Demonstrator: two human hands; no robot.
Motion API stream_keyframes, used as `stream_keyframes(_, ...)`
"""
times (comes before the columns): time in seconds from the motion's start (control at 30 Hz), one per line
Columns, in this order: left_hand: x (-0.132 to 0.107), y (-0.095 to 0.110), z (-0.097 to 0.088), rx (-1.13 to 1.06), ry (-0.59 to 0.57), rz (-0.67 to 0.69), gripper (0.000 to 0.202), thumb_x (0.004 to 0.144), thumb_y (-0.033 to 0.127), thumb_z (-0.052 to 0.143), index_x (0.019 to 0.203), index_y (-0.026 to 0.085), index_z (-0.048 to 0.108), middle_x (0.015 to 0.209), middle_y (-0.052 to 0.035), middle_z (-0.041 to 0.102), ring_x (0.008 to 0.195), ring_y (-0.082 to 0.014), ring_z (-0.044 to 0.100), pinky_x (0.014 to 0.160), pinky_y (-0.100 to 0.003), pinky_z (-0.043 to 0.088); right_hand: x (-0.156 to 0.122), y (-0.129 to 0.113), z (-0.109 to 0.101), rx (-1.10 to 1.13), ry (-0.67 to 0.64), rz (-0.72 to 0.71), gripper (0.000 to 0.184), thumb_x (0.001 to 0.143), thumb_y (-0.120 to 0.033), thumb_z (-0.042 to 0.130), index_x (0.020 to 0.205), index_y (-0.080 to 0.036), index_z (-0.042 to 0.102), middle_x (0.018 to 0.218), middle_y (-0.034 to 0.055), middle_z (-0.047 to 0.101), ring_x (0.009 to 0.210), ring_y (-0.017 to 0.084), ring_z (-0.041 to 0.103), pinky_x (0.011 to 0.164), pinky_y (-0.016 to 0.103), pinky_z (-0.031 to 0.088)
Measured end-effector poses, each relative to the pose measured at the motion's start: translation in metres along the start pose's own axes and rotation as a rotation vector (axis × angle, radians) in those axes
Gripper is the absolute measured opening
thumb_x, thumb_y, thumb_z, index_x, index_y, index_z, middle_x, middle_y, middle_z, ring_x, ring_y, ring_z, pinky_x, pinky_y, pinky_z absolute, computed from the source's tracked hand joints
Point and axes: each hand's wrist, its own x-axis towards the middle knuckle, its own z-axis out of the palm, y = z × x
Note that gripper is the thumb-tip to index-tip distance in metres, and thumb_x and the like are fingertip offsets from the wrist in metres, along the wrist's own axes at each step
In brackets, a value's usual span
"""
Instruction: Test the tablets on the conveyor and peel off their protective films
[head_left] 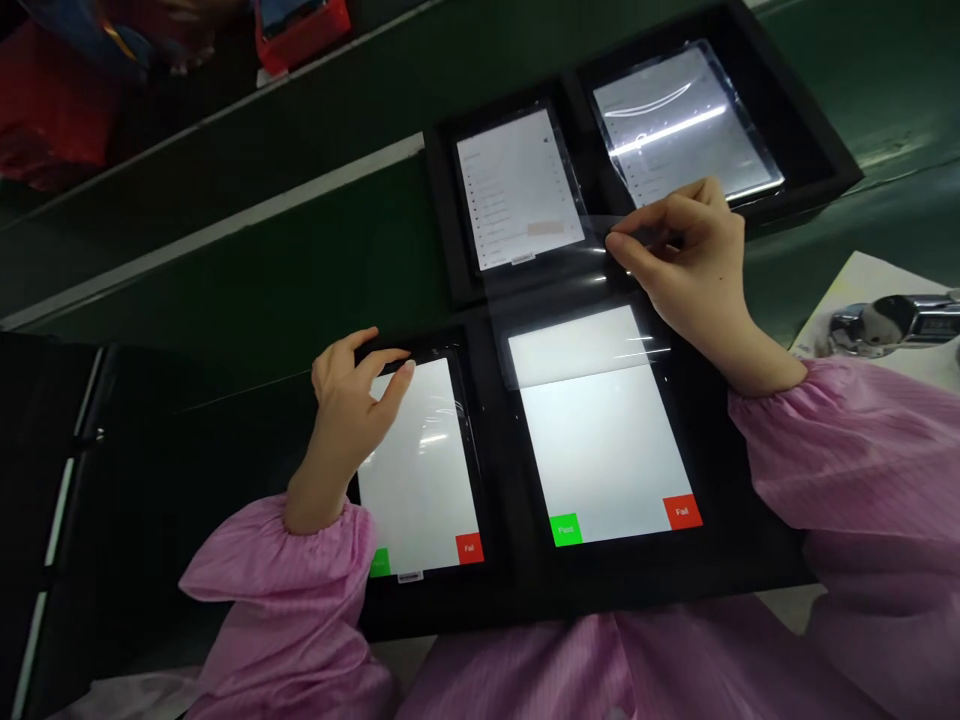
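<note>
Pink sleeves (855, 440) come nearest my camera, one on each side of the near edge of a black tray (600, 590). Just past that edge I have two tablets side by side, both long axes running from the tray's near edge to its far edge, far ends leaning left. Left tablet (420, 460) and right tablet (607, 450) each show a white screen with a green and a red box at the near corners.

Over the left tablet's far end hangs the left hand (352, 390), fingers bent, thumb and forefinger tips close together; I can't tell whether they grip anything.

Clear film (570, 285) matters most to me: it spans the right tablet's far end and the tray's far edge, reaching left and nearward from the right hand (675, 240), which pinches its far right part. That hand is the nearer one; the left is well apart. Faint edges hide the film's long axis from me.

Farther off, a second black tray (817, 150) carries two more tablets (517, 190), and beyond the green table (337, 250) sits a red bin (304, 45).
</note>
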Motion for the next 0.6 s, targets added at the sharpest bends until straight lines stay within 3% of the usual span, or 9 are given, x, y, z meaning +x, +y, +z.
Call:
stream_keyframes(0.2, 0.006, 0.017, 0.006, -0.061, -0.042, 0.039, 0.028, 0.103, 0.048, 0.055, 0.109, 0.031, 0.077, 0.142, -0.0105, 0.065, 0.145, -0.0413, 0.051, 0.124, -0.076, 0.027, 0.005, -0.008, -0.002, -0.072, -0.070, 0.006, 0.010, 0.087, -0.018, 0.084, 0.087, -0.025, 0.076, 0.088, 0.0043, 0.054, 0.087, 0.019, 0.056, 0.061, 0.029, 0.051)
stream_keyframes(0.37, 0.011, 0.023, 0.006, -0.075, -0.048, 0.044, 0.030, 0.103, 0.049, 0.056, 0.107, 0.029, 0.078, 0.140, -0.0094, 0.067, 0.144, -0.0400, 0.053, 0.123, -0.076, 0.030, 0.006, -0.014, -0.004, -0.109, -0.101, 0.023, 0.009, 0.087, -0.017, 0.083, 0.087, -0.023, 0.077, 0.082, 0.0043, 0.054, 0.096, 0.022, 0.058, 0.064, 0.031, 0.052)
stream_keyframes(0.6, 0.012, 0.025, 0.005, -0.069, 0.024, 0.107, 0.025, 0.102, 0.044, 0.064, 0.101, 0.024, 0.079, 0.130, -0.0094, 0.073, 0.136, -0.0382, 0.062, 0.120, -0.068, 0.040, 0.007, -0.029, -0.006, -0.149, -0.163, 0.074, 0.015, 0.092, -0.017, 0.080, 0.082, -0.026, 0.072, 0.076, 0.0051, 0.055, 0.110, 0.028, 0.059, 0.077, 0.038, 0.056)
